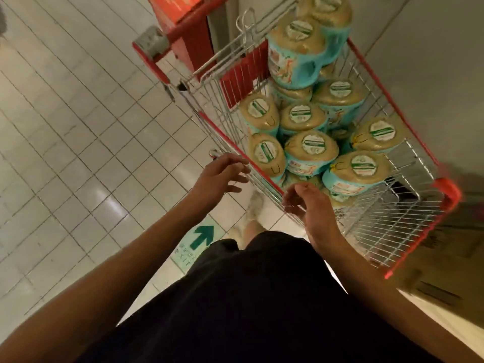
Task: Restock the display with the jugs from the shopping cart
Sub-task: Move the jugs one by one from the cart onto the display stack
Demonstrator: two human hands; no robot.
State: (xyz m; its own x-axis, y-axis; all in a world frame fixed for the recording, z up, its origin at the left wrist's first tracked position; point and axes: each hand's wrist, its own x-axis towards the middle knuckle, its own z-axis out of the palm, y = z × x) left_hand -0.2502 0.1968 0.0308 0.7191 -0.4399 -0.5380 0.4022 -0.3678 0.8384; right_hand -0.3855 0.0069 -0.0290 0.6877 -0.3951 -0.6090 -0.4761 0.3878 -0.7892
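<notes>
Shopping cart (387,221), wire with red trim, on white tiled floor (78,127). Jugs (311,146) piled inside, teal labels, tan tops with round stickers; stack higher at handle end. Left hand (220,176) just beside cart's near rim, fingers apart, slightly bent, holding nothing. Right hand (309,205) over same rim, fingers loosely curled, empty; contact with wire unclear. Green arrow sticker (203,235) on floor below hands

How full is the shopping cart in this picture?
Heavily loaded: teal-labelled jugs fill much of the shopping cart, stacked in layers, some rising above its rim.
</notes>
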